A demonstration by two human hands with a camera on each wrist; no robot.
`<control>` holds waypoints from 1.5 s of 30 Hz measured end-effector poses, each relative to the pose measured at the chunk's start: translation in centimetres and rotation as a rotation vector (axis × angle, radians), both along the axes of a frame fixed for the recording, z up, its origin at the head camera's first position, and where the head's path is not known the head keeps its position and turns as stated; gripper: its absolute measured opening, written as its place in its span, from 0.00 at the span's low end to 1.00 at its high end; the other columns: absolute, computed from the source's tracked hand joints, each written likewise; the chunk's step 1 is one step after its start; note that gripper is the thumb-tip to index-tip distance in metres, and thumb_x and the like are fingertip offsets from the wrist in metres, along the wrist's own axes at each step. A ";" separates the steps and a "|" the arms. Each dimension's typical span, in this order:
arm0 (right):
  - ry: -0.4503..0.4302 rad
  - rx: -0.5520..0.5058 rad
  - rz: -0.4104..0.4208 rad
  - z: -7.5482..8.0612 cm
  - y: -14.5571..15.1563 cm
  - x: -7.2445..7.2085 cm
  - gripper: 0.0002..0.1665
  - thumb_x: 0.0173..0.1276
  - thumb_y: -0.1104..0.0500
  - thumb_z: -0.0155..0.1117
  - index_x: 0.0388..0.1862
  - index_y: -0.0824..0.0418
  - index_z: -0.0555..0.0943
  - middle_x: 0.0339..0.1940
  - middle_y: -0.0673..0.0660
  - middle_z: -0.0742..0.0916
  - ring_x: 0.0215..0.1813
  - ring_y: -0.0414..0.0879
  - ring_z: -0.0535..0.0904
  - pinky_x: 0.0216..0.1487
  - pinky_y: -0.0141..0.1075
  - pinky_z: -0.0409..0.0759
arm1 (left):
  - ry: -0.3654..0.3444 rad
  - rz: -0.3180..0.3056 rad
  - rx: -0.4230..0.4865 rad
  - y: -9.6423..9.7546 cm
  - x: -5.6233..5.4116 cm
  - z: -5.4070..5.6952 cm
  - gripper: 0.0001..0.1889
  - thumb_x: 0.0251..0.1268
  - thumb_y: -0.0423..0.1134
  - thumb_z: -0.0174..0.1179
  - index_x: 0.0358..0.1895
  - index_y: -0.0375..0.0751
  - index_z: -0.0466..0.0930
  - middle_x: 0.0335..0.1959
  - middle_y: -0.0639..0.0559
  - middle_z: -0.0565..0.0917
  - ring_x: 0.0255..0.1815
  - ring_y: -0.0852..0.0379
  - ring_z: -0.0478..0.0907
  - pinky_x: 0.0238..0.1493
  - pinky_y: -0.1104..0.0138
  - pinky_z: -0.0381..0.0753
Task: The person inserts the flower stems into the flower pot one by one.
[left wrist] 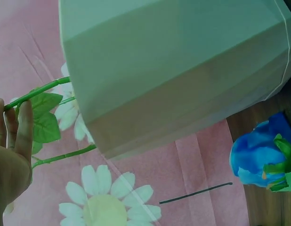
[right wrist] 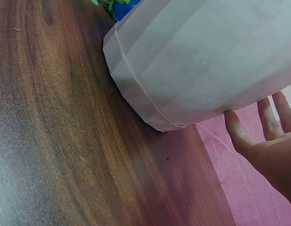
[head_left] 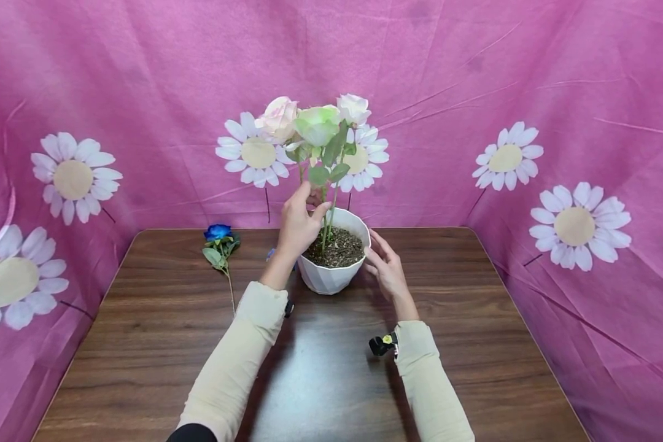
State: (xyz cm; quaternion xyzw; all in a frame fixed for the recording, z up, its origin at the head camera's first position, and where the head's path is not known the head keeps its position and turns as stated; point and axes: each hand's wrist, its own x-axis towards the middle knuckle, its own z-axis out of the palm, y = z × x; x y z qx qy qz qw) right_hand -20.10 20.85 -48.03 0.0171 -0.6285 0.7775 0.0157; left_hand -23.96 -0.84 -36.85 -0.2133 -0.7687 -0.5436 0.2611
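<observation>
A white faceted pot filled with dark soil stands on the table. Three roses rise from it: a pale pink rose, a green-white rose and a white rose. My left hand pinches a green stem above the pot's rim; which rose it belongs to, I cannot tell. At the pot's right side, my right hand touches the wall with its fingertips, the fingers loosely spread.
Left of the pot, a blue rose with leaves and a long stem lies on the brown wooden table. More blue petals show beside the pot, partly hidden by my left arm. A pink daisy-print cloth hangs around the table.
</observation>
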 end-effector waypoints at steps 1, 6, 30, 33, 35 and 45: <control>0.000 0.001 0.000 0.0 0.0 0.0 0.33 0.77 0.67 0.55 0.79 0.64 0.63 0.75 0.67 0.70 0.64 0.56 0.73 0.50 0.37 0.84 | -0.006 0.000 -0.009 0.1 -0.1 -0.1 0.11 0.61 0.26 0.69 0.42 0.31 0.76 0.35 0.40 0.84 0.38 0.45 0.84 0.38 0.58 0.83; -0.003 0.000 -0.006 -0.1 -0.1 -0.1 0.33 0.77 0.67 0.56 0.78 0.63 0.63 0.74 0.67 0.70 0.64 0.56 0.74 0.49 0.37 0.84 | -0.016 -0.008 -0.037 0.4 -0.2 -0.2 0.11 0.61 0.25 0.68 0.42 0.30 0.76 0.35 0.39 0.83 0.38 0.45 0.84 0.38 0.59 0.84; 0.011 -0.043 0.006 0.2 -0.2 -0.1 0.34 0.77 0.68 0.55 0.79 0.66 0.61 0.75 0.69 0.69 0.59 0.51 0.79 0.49 0.34 0.85 | 0.018 0.049 -0.119 0.1 -1.4 -2.5 0.12 0.62 0.25 0.66 0.43 0.30 0.73 0.34 0.38 0.82 0.37 0.43 0.83 0.45 0.52 0.82; 0.015 -0.041 -0.002 0.1 0.0 -0.1 0.33 0.77 0.68 0.55 0.79 0.66 0.61 0.75 0.69 0.69 0.57 0.47 0.80 0.48 0.34 0.85 | 0.029 0.033 -0.143 0.2 -1.6 -2.3 0.12 0.62 0.25 0.66 0.44 0.32 0.73 0.34 0.39 0.82 0.37 0.44 0.83 0.45 0.53 0.82; 0.011 -0.039 -0.003 -0.1 0.2 -0.2 0.34 0.77 0.67 0.55 0.79 0.65 0.61 0.75 0.68 0.70 0.57 0.46 0.80 0.50 0.36 0.85 | 0.034 0.019 -0.154 0.2 -1.5 -2.2 0.12 0.62 0.24 0.65 0.46 0.32 0.74 0.34 0.40 0.82 0.37 0.44 0.82 0.44 0.54 0.82; 0.009 -0.039 0.006 0.0 -0.1 -0.2 0.33 0.77 0.67 0.55 0.79 0.65 0.61 0.75 0.68 0.69 0.61 0.52 0.77 0.49 0.35 0.85 | -0.009 -0.014 -0.105 0.5 -1.5 -2.4 0.10 0.61 0.22 0.63 0.42 0.30 0.74 0.36 0.39 0.81 0.38 0.44 0.81 0.44 0.59 0.83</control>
